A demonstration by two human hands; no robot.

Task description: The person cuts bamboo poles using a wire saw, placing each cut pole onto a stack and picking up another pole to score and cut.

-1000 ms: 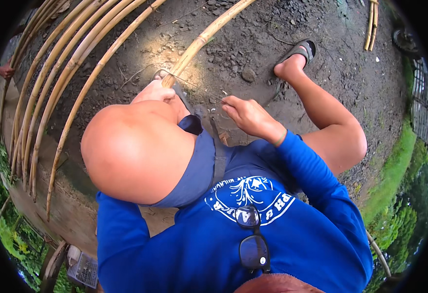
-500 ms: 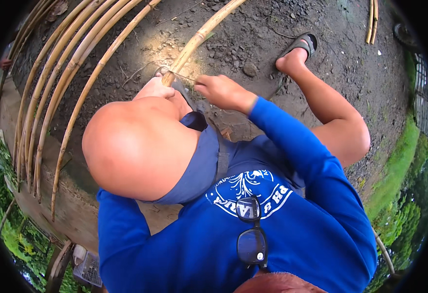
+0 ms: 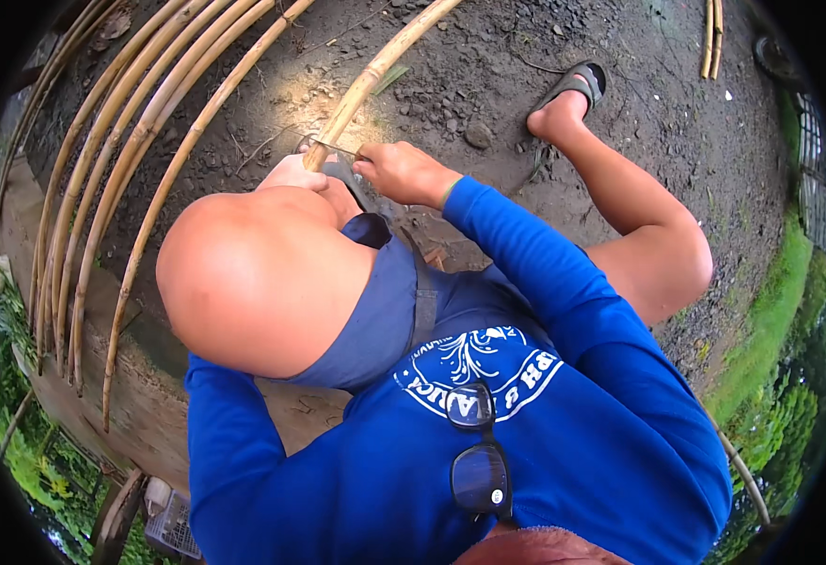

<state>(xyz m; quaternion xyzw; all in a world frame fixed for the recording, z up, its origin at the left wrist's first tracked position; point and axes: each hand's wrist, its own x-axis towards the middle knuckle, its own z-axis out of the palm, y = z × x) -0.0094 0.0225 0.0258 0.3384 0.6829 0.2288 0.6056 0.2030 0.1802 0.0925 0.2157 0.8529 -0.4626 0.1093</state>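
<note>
A pale bamboo pole point(image 3: 361, 89) slants up from between my knees to the top edge of the view. My left hand point(image 3: 292, 174) is closed round its near end, partly hidden behind my raised left knee. A thin dark strip point(image 3: 338, 148) crosses the pole just beyond that hand; whether it is a blade or a wire I cannot tell. My right hand point(image 3: 408, 175) grips the strip's right end, close beside the pole, fingers curled.
Several long bamboo poles point(image 3: 140, 141) lie side by side at the left. Two short pole ends point(image 3: 712, 38) show at the far right on stony dark soil. A stone point(image 3: 478, 135) lies near my sandalled right foot point(image 3: 568, 104). Grass point(image 3: 766, 311) borders the right side.
My right hand has moved left, closer to the pole, with the thin strip. The pole's near end has shifted slightly left; my left hand stays on it.
</note>
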